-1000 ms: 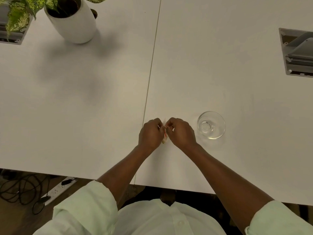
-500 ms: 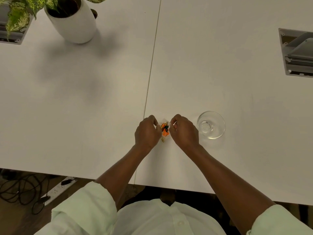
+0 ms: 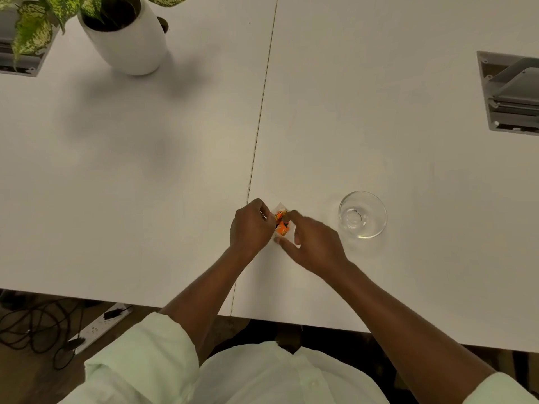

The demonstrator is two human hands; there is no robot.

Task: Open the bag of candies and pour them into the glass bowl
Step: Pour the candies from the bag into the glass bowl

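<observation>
A small clear bag of candies with orange wrapped sweets showing inside lies on the white table between my hands. My left hand pinches its left edge. My right hand covers the bag's right side, fingers curled on it, a bit blurred. The glass bowl stands upright just to the right of my right hand, and I see nothing in it.
A white pot with a speckled green plant stands at the far left. Grey cable hatches are set in the table at far left and far right. Cables and a power strip lie on the floor.
The bag's top has been pulled apart, so the orange candies show. My right hand has since shifted lower onto the bag's right side. The bowl has not moved.
</observation>
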